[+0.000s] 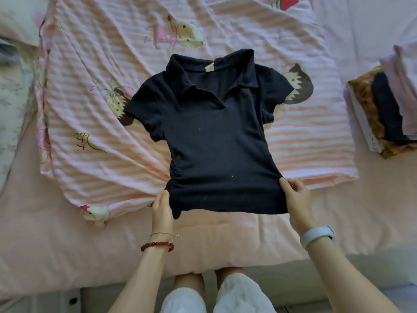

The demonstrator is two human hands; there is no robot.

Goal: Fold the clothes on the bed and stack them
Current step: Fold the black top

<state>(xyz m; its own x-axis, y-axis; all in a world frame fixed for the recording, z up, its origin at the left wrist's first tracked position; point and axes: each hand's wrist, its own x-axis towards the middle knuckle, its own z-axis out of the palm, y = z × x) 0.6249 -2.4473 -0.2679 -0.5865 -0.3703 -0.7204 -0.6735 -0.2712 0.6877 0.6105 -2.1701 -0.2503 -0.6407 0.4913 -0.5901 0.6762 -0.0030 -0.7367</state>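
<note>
The fingers of the left hand [161, 205] lay hidden under the bottom hem of the dark polo shirt [209, 136], only the thumb showing on top, and most fingertips of the right hand [296, 202] were likewise tucked beneath the hem's other corner. Far out to the right of the right fingers, the stack of folded clothes [390, 105] was cut off by the picture's edge, so its full count could not be told. Far left of the left fingers, a pillow [13, 91] ran out of view, its print blurred.
</note>
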